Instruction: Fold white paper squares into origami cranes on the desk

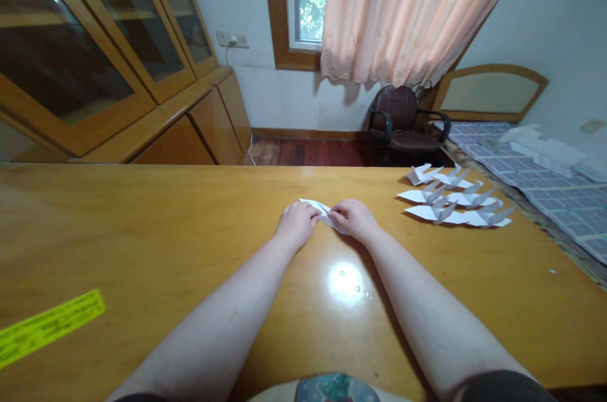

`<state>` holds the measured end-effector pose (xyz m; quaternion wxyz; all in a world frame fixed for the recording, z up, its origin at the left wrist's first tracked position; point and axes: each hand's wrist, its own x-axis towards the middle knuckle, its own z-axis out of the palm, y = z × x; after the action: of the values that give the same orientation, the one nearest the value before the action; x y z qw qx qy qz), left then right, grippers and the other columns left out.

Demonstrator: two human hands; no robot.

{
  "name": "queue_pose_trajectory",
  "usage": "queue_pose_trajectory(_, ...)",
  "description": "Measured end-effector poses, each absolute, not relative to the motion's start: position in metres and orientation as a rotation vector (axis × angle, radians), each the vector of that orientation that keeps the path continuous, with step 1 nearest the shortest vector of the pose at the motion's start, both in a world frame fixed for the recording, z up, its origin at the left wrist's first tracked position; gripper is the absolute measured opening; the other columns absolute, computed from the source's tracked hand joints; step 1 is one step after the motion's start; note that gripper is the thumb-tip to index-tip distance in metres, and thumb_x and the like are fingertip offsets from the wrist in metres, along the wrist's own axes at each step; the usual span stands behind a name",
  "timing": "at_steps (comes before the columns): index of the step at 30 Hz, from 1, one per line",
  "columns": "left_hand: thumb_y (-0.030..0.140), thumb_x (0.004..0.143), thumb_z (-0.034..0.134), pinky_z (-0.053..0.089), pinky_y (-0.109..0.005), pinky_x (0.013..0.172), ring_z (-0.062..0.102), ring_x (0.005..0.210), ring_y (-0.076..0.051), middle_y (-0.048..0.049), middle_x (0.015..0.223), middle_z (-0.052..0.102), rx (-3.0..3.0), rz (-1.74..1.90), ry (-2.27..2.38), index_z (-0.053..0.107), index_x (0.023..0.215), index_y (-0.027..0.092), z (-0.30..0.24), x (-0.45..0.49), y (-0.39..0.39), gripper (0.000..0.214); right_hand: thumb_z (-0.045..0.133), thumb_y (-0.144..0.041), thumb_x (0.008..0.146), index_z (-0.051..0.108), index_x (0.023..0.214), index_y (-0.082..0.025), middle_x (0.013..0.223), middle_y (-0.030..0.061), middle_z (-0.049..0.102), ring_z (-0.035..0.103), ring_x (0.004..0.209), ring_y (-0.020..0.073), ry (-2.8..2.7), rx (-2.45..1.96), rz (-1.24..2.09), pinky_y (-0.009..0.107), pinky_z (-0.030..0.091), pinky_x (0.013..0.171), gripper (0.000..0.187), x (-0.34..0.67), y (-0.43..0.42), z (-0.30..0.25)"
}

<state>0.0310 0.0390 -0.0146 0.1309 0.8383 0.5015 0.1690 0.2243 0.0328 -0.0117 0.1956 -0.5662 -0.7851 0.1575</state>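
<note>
A narrow piece of folded white paper lies slantwise on the wooden table, partly covered by my fingers. My left hand is closed on its left part, fingertips pressed near the middle. From the other side my right hand pinches the paper close to its centre crease. The two hands almost meet over it. To the right stand several finished white paper cranes, grouped in rows with their wings and necks raised; neither hand touches them.
The wooden table spans the view. A yellow printed strip lies at its left front. Beyond are a glass-door cabinet, a brown armchair, a pink curtain and a bed at the right. A tiny white scrap rests near the right edge.
</note>
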Motion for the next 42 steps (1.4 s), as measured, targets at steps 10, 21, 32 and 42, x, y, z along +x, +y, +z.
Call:
queue_pose_trajectory(10, 0.032, 0.084, 0.056, 0.044, -0.031, 0.076, 0.059, 0.083, -0.020, -0.0041, 0.087, 0.068, 2.307, 0.602, 1.546, 0.069, 0.077, 0.021, -0.026, 0.032, 0.046, 0.018, 0.060, -0.037, 0.082, 0.070, 0.075, -0.019, 0.075, 0.0023, 0.064, 0.052, 0.067, 0.0132, -2.142, -1.715, 0.660, 0.023, 0.032, 0.059, 0.022, 0.218, 0.032, -0.014)
queue_pose_trajectory(21, 0.032, 0.086, 0.053, 0.043, -0.033, 0.085, 0.058, 0.090, -0.020, -0.0050, 0.093, 0.067, 2.222, 0.657, 1.486, 0.070, 0.080, 0.020, -0.021, 0.033, 0.044, 0.021, 0.060, -0.035, 0.081, 0.068, 0.072, -0.019, 0.079, 0.0027, 0.063, 0.054, 0.070, 0.0131, -2.126, -1.747, 0.665, 0.023, 0.034, 0.063, 0.020, 0.216, 0.031, -0.015)
queue_pose_trajectory(32, 0.032, 0.083, 0.059, 0.041, -0.035, 0.090, 0.054, 0.097, -0.021, -0.0048, 0.099, 0.064, 2.216, 0.642, 1.529, 0.067, 0.075, 0.021, -0.025, 0.038, 0.040, 0.016, 0.061, -0.037, 0.081, 0.069, 0.072, -0.019, 0.077, 0.0025, 0.063, 0.054, 0.070, 0.0131, -2.154, -1.732, 0.656, 0.023, 0.034, 0.062, 0.021, 0.214, 0.031, -0.015)
queue_pose_trajectory(42, 0.025, 0.073, 0.068, 0.046, -0.034, 0.088, 0.058, 0.095, -0.021, -0.0068, 0.093, 0.064, 2.141, 0.715, 1.495, 0.061, 0.067, 0.018, -0.029, 0.038, 0.045, 0.012, 0.062, -0.035, 0.079, 0.066, 0.067, -0.019, 0.075, 0.0023, 0.063, 0.053, 0.067, 0.0123, -2.180, -1.748, 0.627, 0.023, 0.034, 0.061, 0.021, 0.212, 0.028, -0.010)
